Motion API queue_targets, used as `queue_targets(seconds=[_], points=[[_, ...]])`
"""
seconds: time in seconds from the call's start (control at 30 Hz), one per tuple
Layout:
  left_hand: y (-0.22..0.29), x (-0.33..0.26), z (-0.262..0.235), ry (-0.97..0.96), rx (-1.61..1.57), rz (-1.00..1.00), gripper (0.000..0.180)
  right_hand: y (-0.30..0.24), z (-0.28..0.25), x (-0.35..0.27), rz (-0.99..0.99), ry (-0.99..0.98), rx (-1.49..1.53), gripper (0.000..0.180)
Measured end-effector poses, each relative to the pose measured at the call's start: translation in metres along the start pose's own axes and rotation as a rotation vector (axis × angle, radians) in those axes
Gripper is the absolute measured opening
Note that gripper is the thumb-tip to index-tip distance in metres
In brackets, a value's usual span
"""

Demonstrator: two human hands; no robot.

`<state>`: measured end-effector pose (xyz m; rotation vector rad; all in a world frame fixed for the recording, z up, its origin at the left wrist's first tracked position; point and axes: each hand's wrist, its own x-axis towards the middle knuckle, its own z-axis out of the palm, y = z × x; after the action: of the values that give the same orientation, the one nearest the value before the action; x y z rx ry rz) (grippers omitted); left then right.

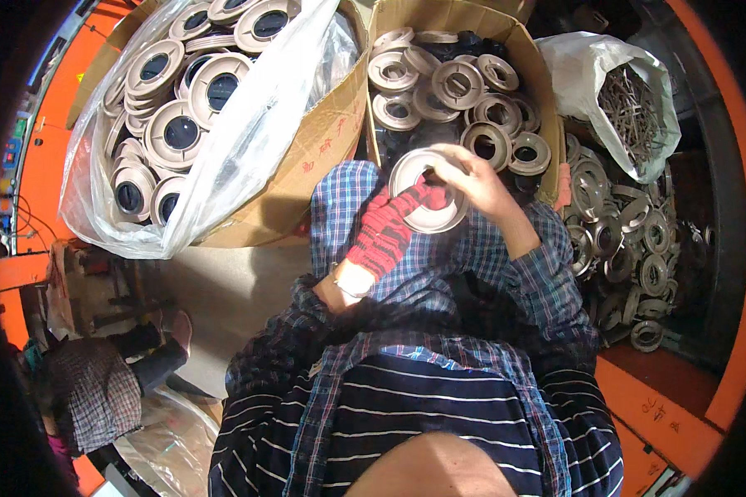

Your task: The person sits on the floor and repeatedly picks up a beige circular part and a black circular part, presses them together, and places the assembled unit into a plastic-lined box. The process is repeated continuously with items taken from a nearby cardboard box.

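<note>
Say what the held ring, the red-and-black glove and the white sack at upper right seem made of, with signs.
Ring: probably moulded plastic; pale, smooth, evenly curved.
Glove: apparently knitted yarn; matte, close-fitting, banded.
Sack: likely plastic, woven or sheet unclear; white, slightly shiny, creased.

Strong light glares on the plastic liner [253, 153] and brightens my right hand [482, 187]; fisheye distortion curves the dark-cornered edges.
</note>
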<state>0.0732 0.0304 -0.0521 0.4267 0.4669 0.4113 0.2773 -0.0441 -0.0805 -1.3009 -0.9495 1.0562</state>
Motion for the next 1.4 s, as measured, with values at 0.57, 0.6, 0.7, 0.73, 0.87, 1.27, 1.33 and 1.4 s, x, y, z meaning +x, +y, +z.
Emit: queue_targets(seconds=[0.57,0.6,0.7,0.73,0.87,1.27,1.33,1.4], points=[[-0.025,-0.018,-0.011,0.015,0.184,0.012,0.033,0.146,-0.065,0.052,0.327,0.309,-0.861,0.024],[-0.024,-0.018,-0.01,0.045,0.154,0.058,0.033,0.128,-0.068,0.048,0.4,0.308,-0.71,0.022],[-0.022,-0.015,-0.008,0.116,0.195,0.1,0.036,0.059,-0.054,0.024,0.146,0.375,-0.591,0.022],[-0.021,-0.013,-0.007,0.198,0.215,0.134,0.037,0.035,-0.042,0.013,0.078,0.427,-0.496,0.021],[-0.014,-0.017,-0.004,-0.03,0.071,0.241,0.04,-0.031,0.021,-0.042,-0.254,0.095,-0.45,0.018],[-0.016,-0.064,0.037,0.033,1.0,0.624,0.07,-0.049,0.069,-0.085,-0.235,0.291,-0.083,0.062],[-0.03,-0.064,0.034,0.009,1.233,0.591,0.072,-0.045,0.065,-0.085,-0.075,0.363,0.149,0.048],[-0.04,-0.063,0.03,-0.021,1.402,0.983,0.071,-0.042,0.061,-0.088,0.105,0.379,0.496,0.041]])
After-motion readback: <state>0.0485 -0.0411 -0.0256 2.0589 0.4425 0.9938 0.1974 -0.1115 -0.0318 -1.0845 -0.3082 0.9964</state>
